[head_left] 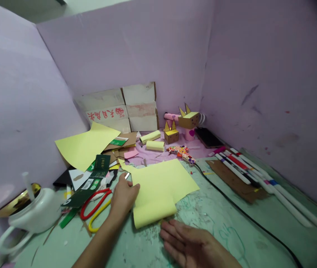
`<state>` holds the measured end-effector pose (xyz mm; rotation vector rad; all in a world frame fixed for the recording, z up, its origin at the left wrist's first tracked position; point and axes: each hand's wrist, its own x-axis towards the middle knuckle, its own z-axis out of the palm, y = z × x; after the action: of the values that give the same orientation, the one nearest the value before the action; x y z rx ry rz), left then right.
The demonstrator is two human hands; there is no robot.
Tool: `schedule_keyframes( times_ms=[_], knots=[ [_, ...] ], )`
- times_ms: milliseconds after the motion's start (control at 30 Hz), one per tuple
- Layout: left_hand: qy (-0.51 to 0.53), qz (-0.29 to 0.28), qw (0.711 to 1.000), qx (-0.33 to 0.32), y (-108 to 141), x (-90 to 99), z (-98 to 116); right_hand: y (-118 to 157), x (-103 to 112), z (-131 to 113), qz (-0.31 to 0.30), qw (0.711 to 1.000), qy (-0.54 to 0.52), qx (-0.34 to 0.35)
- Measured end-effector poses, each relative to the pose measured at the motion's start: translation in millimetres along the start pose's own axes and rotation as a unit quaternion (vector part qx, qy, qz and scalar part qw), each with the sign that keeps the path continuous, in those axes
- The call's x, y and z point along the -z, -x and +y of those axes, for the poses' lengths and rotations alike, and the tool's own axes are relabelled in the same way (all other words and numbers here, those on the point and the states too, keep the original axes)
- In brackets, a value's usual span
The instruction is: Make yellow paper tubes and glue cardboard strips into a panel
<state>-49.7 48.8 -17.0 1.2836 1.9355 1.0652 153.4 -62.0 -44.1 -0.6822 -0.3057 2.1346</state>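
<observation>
A yellow paper sheet (158, 186) lies on the green tabletop with its near edge curled over. My left hand (123, 195) is at the sheet's left edge, its fingers bent round a small shiny metallic item that is mostly hidden. My right hand (186, 240) lies just below the curled edge, palm turned up and fingers extended, holding nothing. Scissors with red and yellow handles (95, 206) rest left of my left forearm. Two rolled yellow paper tubes (155, 145) sit farther back.
A white teapot-like cup (39, 212) stands at left beside paper and green card scraps (102, 165). Behind are a flattened carton (119, 108), cardboard animal heads (171, 134), a glue gun (185, 153) with a black cord, and a phone (208, 137). Markers (233, 167) lie right.
</observation>
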Motion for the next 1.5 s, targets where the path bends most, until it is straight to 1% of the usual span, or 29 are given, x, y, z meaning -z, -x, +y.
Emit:
schedule_keyframes(
  times_ms=[67, 133, 167, 200, 267, 333, 367, 433, 533, 667, 733, 800, 867, 933, 1000, 1033, 1133, 1200, 1233, 1300, 1333, 1400, 1433, 1467, 1500],
  knots=[
    [0.03, -0.006, 1.0, 0.006, -3, -6.6, 1, -11, 7, 10, 0.016, 0.999, 0.032, 0.04],
    [0.07, -0.025, 0.997, 0.012, -1, -10.1, 5, -18, 10, 18, 0.036, 0.992, 0.074, 0.096],
    [0.092, -0.038, 0.995, 0.014, 2, -10.5, 7, -20, 9, 21, 0.04, 0.989, 0.092, 0.113],
    [0.113, -0.051, 0.992, 0.014, 6, -10.0, 9, -21, 7, 22, 0.04, 0.987, 0.104, 0.119],
    [0.148, -0.072, 0.986, 0.008, 17, -6.9, 13, -21, 0, 21, 0.03, 0.988, 0.108, 0.108],
    [0.189, -0.077, 0.979, -0.007, 30, -2.0, 15, -22, -10, 19, 0.022, 0.989, 0.098, 0.109],
    [0.219, -0.074, 0.973, -0.013, 38, 0.4, 16, -23, -15, 18, 0.021, 0.988, 0.095, 0.119],
    [0.306, -0.056, 0.95, -0.01, 52, 4.8, 18, -27, -24, 17, 0.022, 0.984, 0.095, 0.148],
    [0.414, -0.014, 0.91, 0.027, 67, 9.4, 22, -36, -35, 19, 0.011, 0.973, 0.117, 0.197],
    [0.491, 0.053, 0.868, 0.048, 75, 11.2, 29, -44, -49, 19, 0.009, 0.95, 0.194, 0.245],
    [0.518, 0.069, 0.85, 0.059, 75, 10.2, 28, -44, -55, 16, 0.023, 0.937, 0.227, 0.264],
    [0.533, 0.066, 0.84, 0.078, 73, 8.9, 24, -42, -61, 11, 0.034, 0.918, 0.264, 0.295],
    [0.538, 0.064, 0.836, 0.091, 71, 8.6, 20, -39, -64, 5, 0.036, 0.892, 0.302, 0.334],
    [0.541, 0.062, 0.835, 0.083, 70, 9.3, 19, -37, -66, -1, 0.023, 0.875, 0.323, 0.36],
    [0.547, 0.066, 0.832, 0.064, 69, 9.9, 21, -36, -67, -7, 0.008, 0.872, 0.324, 0.366],
    [0.551, 0.07, 0.83, 0.052, 69, 9.9, 23, -36, -67, -10, -0.001, 0.876, 0.319, 0.363],
    [0.562, 0.079, 0.823, 0.026, 71, 8.6, 27, -35, -67, -24, -0.035, 0.898, 0.288, 0.331],
    [0.559, 0.058, 0.827, 0.007, 73, 8.4, 25, -34, -65, -34, -0.07, 0.916, 0.25, 0.306],
    [0.549, 0.043, 0.835, -0.006, 75, 9.1, 22, -34, -64, -39, -0.089, 0.923, 0.229, 0.295],
    [0.503, 0.028, 0.863, -0.034, 78, 13.1, 12, -34, -60, -47, -0.118, 0.935, 0.195, 0.271],
    [0.459, 0.037, 0.886, -0.048, 79, 16.6, 7, -34, -57, -50, -0.125, 0.94, 0.188, 0.257],
    [0.318, 0.09, 0.941, -0.076, 80, 27.2, -4, -36, -51, -54, -0.124, 0.946, 0.195, 0.227],
    [0.227, 0.124, 0.961, -0.094, 80, 34.0, -9, -37, -48, -54, -0.12, 0.947, 0.207, 0.216],
    [0.131, 0.159, 0.971, -0.119, 78, 41.5, -13, -38, -45, -55, -0.116, 0.945, 0.222, 0.208],
    [0.043, 0.189, 0.97, -0.148, 75, 49.3, -16, -39, -42, -55, -0.116, 0.943, 0.24, 0.201]
  ],
)
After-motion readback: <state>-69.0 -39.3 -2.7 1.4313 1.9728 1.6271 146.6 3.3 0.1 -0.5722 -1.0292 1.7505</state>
